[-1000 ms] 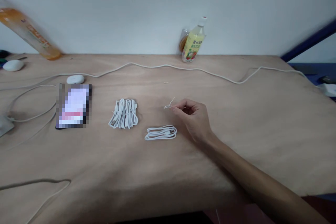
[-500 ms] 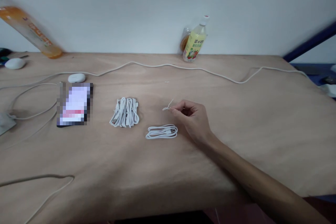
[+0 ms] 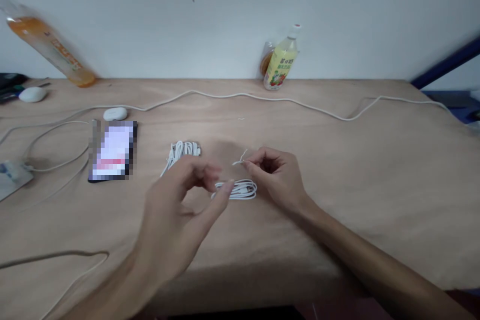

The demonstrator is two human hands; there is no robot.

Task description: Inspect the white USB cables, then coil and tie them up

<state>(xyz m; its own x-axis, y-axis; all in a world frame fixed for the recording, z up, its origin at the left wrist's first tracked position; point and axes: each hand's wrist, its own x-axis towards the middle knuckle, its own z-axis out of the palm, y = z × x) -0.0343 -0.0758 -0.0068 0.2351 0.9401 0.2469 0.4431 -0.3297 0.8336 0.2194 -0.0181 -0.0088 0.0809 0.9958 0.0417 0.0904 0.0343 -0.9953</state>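
Now, mid-frame, the right hand (image 3: 279, 176) pinches a thin white tie (image 3: 242, 156), while the left hand (image 3: 174, 215), loosely spread, is near a looped white cable (image 3: 245, 190).

a pale wall (image 3: 150, 25) stands behind the brown table (image 3: 393, 185), a blue bar (image 3: 446, 66) slanting at right.

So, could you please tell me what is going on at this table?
A person is working with white cables and a thin tie. The right hand pinches a thin white strand between thumb and fingertips. The left hand is open and appears to hold nothing; its thumb overlaps the single coiled cable in view, though I cannot tell whether they touch. A bundle of white cables lies partly hidden behind that hand, with a phone farther left.
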